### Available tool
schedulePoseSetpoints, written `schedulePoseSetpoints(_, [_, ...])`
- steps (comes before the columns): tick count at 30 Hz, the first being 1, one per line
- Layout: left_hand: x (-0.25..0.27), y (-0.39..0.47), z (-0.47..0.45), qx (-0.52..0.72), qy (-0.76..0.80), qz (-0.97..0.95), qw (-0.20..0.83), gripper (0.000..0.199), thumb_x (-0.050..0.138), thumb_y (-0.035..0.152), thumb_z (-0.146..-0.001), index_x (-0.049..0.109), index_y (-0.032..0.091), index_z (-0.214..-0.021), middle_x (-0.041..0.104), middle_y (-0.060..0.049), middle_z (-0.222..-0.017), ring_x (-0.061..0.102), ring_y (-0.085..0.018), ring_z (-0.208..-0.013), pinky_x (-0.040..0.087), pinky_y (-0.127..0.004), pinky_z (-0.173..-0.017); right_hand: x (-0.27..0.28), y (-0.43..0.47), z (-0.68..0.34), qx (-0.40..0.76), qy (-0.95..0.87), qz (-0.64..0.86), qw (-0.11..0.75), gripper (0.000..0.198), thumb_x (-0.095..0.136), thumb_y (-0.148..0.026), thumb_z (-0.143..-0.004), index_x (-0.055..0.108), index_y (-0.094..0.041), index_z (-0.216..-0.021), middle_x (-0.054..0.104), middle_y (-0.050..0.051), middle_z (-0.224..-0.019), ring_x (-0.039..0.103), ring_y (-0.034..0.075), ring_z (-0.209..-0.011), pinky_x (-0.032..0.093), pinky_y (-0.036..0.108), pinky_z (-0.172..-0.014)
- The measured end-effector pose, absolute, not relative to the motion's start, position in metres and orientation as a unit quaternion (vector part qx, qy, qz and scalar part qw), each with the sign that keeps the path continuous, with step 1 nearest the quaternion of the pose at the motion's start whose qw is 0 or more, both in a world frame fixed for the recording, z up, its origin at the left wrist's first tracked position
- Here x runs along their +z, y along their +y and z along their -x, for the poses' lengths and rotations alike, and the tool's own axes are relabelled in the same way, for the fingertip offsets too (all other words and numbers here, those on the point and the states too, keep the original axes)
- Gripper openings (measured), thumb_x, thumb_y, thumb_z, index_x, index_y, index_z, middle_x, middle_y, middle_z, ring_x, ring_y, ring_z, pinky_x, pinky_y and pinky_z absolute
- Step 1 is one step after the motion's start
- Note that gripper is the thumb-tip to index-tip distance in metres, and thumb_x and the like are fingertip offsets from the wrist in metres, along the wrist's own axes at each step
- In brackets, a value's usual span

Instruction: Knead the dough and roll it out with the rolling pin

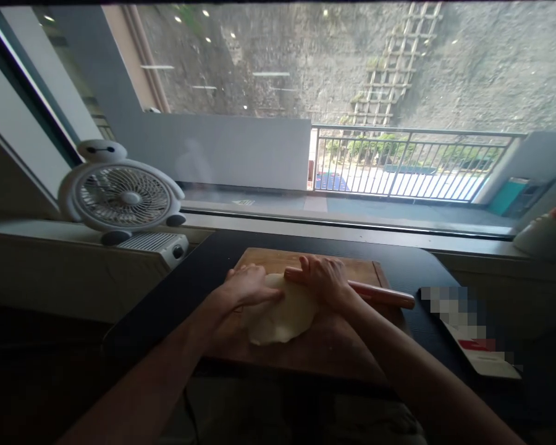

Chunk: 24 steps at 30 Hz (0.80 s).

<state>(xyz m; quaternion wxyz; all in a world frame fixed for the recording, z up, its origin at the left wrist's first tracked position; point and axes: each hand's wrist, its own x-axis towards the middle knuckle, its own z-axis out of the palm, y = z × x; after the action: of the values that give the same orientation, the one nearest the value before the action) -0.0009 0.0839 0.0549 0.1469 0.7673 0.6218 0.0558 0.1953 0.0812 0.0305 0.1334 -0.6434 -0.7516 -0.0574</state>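
Note:
A flat, pale sheet of dough (pixel 278 321) lies on a wooden board (pixel 356 358), its near edge uneven. My left hand (pixel 246 285) is at the dough's left side, thumb stretched over the top and the other fingers bent at its far left edge. Under my right hand (pixel 327 279) is a reddish-brown wooden rolling pin (pixel 384 295), which my fingers close over. One end of the pin rests over the far part of the dough; the other sticks out to the right past the board. My right hand hides the pin's middle.
The board is on a dark table (pixel 204 266) against a window. A white fan (pixel 128 196) stands at the left beside a grey-white box (pixel 167 247). On the table's right lies a flat, partly blurred item (pixel 486 361). A pale object (pixel 547 235) sits on the right sill.

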Motion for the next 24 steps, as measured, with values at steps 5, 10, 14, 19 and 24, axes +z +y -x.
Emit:
schedulePoseSetpoints(5, [0.064, 0.1, 0.0, 0.059, 0.612, -0.761, 0.206, 0.044, 0.074, 0.055, -0.044, 0.057, 0.017, -0.06, 0.059, -0.003, -0.058, 0.057, -0.024, -0.06, 0.041, -0.03, -0.054, 0.041, 0.08, -0.204, -0.042, -0.749, 0.648, 0.132, 0.054, 0.018, -0.048, -0.098, 0.065, -0.023, -0.096, 0.071, 0.008, -0.084, 0.066, 0.022, -0.078, 0.043, 0.031, -0.067])
schedulePoseSetpoints(10, [0.048, 0.079, -0.001, 0.22, 0.65, -0.704, 0.185, 0.028, 0.054, 0.041, -0.073, 0.053, 0.018, -0.09, 0.063, -0.003, -0.082, 0.059, -0.018, -0.071, 0.044, -0.025, -0.057, 0.064, 0.08, -0.213, -0.043, -0.726, 0.667, 0.162, 0.063, 0.01, -0.047, -0.098, 0.067, -0.021, -0.089, 0.071, 0.01, -0.084, 0.066, 0.021, -0.077, 0.042, 0.03, -0.068])
schedulePoseSetpoints(14, [0.03, 0.044, 0.001, 0.314, 0.662, -0.657, 0.178, 0.036, 0.035, 0.041, -0.087, 0.045, 0.018, -0.112, 0.063, -0.006, -0.097, 0.062, -0.019, -0.084, 0.05, -0.028, -0.069, 0.059, 0.076, -0.196, -0.031, -0.746, 0.64, 0.181, 0.059, 0.012, -0.042, -0.098, 0.065, -0.021, -0.085, 0.069, 0.008, -0.081, 0.064, 0.02, -0.073, 0.041, 0.03, -0.068])
schedulePoseSetpoints(19, [0.022, 0.006, 0.022, 0.263, 0.533, -0.759, 0.264, 0.036, 0.043, 0.024, -0.083, 0.057, 0.022, -0.116, 0.064, -0.004, -0.114, 0.058, -0.021, -0.108, 0.044, -0.034, -0.095, 0.036, 0.082, -0.172, -0.012, -0.765, 0.614, 0.195, 0.037, 0.029, -0.036, -0.095, 0.062, -0.018, -0.094, 0.064, 0.01, -0.098, 0.057, 0.021, -0.094, 0.038, 0.033, -0.083])
schedulePoseSetpoints(24, [0.028, 0.008, 0.028, 0.211, 0.454, -0.861, 0.092, 0.056, 0.046, 0.006, -0.069, 0.055, 0.02, -0.123, 0.061, -0.006, -0.114, 0.052, -0.023, -0.11, 0.04, -0.04, -0.098, 0.036, 0.088, -0.167, 0.055, -0.765, 0.622, 0.158, 0.038, 0.027, -0.039, -0.095, 0.057, -0.019, -0.109, 0.053, 0.012, -0.118, 0.046, 0.025, -0.11, 0.034, 0.042, -0.091])
